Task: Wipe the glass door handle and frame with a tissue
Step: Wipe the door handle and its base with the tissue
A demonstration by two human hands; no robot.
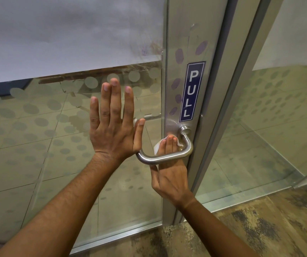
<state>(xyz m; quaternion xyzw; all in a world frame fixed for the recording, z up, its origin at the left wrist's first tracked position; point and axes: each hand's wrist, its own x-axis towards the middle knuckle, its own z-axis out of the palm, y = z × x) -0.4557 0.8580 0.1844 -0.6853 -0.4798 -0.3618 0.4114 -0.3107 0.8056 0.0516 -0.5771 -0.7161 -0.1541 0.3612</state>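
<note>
White tissue (159, 145) pinned under right hand (169, 175) fingers (168, 145), pressed flat against metal door frame (184, 34) behind steel handle (167, 158). Right hand reaches up through handle loop, bar crossing knuckles, fingers extended onto tissue. Left hand (112, 127) flat, fingers spread and released, palm on glass door (56, 136). Blue PULL sign (191, 91) just above handle. Mottled floor (260, 229) below.

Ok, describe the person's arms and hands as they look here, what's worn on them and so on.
Both forearms are bare as far as the picture shows: no sleeves in view. The left hand and right hand wear no gloves, and no rings, watch or bracelet show on the fingers or wrists. Fingernails are short and unpainted. Fine hair shows along the left forearm.
</note>
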